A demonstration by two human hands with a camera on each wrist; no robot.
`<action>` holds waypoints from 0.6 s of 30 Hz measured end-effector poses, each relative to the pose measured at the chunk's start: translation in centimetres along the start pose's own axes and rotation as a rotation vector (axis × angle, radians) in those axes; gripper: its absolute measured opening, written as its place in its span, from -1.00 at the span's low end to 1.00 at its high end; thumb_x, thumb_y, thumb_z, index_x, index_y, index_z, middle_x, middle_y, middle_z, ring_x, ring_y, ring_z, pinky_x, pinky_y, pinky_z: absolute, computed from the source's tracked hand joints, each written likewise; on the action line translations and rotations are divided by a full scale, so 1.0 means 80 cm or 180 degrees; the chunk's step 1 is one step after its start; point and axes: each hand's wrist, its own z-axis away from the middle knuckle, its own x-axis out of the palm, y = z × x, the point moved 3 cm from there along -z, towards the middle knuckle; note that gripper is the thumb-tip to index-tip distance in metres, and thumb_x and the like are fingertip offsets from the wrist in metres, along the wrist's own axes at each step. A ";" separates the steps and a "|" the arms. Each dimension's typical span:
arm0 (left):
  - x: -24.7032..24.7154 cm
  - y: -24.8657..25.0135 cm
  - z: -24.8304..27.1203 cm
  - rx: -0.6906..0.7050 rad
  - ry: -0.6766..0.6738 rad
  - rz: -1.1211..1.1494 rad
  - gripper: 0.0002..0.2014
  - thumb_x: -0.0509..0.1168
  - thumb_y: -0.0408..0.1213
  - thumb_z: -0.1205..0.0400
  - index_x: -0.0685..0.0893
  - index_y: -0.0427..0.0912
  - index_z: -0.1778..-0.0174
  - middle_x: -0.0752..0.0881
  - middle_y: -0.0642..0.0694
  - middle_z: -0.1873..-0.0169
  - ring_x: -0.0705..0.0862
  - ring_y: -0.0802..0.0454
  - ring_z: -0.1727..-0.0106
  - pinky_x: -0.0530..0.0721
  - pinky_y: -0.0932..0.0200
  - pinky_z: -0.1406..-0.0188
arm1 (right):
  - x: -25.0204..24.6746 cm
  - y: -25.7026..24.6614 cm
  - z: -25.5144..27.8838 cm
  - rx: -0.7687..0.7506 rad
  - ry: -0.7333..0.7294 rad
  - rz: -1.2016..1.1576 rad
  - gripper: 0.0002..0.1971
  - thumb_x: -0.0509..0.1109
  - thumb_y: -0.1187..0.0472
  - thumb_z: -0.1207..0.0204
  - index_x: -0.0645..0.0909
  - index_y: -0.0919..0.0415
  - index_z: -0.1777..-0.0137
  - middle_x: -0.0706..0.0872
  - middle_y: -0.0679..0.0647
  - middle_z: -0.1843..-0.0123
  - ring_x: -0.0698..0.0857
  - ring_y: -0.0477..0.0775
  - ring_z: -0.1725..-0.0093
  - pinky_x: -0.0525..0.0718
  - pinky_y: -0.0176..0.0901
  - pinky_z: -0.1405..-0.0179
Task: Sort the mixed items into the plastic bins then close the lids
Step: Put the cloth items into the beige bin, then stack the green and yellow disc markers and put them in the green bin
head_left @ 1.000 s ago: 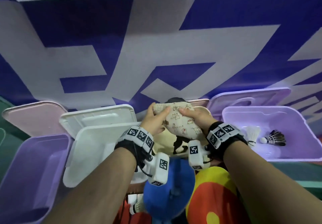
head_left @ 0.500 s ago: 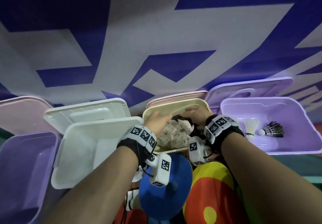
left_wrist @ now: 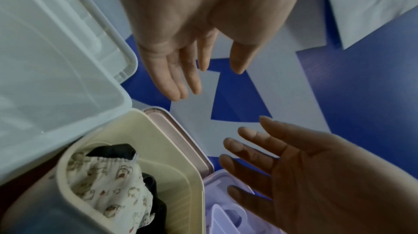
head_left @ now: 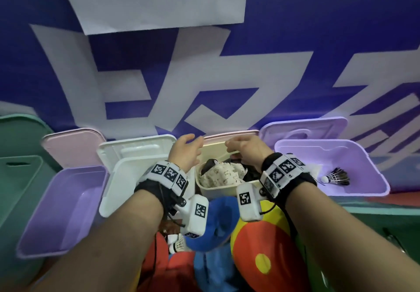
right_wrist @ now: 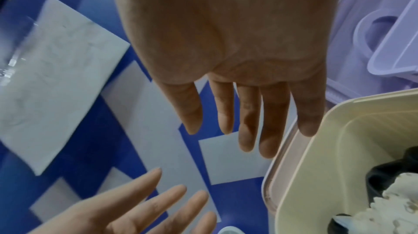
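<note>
While both hands (head_left: 185,153) (head_left: 244,149) hover fingers spread, empty, printed cloth (head_left: 223,174) sits binned below them; pile unsorted, lids open.

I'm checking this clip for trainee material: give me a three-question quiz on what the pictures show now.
1. True or false: the left hand holds the printed cloth.
2. The cloth lies in which bin: A cream bin, B white bin, C right purple bin?
3. Fill in: the right purple bin holds a dark ___.

Key: 1 false, both it and the right hand are empty above the cream bin; 2 A; 3 shuttlecock.
</note>
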 end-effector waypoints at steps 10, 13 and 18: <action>-0.052 -0.038 0.121 0.0157 0.0635 0.0255 -0.79 0.22 -0.20 -0.69 0.60 -0.17 -0.18 0.72 -0.09 0.07 0.72 0.03 0.07 0.64 0.12 -0.05 | 0.041 0.004 0.087 -0.0356 -0.0368 -0.0354 -0.91 0.35 0.20 -0.58 0.65 0.14 0.14 0.71 0.07 0.15 0.66 0.02 0.20 0.54 -0.20 0.22; -0.062 -0.070 0.136 -0.0066 0.0777 0.0266 -0.78 0.24 -0.18 -0.69 0.60 -0.18 -0.18 0.72 -0.09 0.06 0.71 -0.01 0.04 0.64 0.14 0.01 | 0.059 0.023 0.094 -0.0260 -0.0469 -0.0288 -0.88 0.35 0.22 -0.57 0.63 0.10 0.20 0.71 0.08 0.12 0.66 0.03 0.16 0.54 -0.18 0.20; -0.065 -0.111 0.145 -0.0518 0.0728 0.0437 -0.81 0.23 -0.17 -0.69 0.56 -0.18 -0.14 0.70 -0.13 0.05 0.69 -0.07 0.03 0.63 0.00 -0.16 | 0.075 0.050 0.110 -0.0060 -0.0500 -0.0200 -0.88 0.33 0.22 -0.60 0.59 0.12 0.18 0.65 0.11 0.15 0.62 -0.03 0.31 0.51 -0.32 0.44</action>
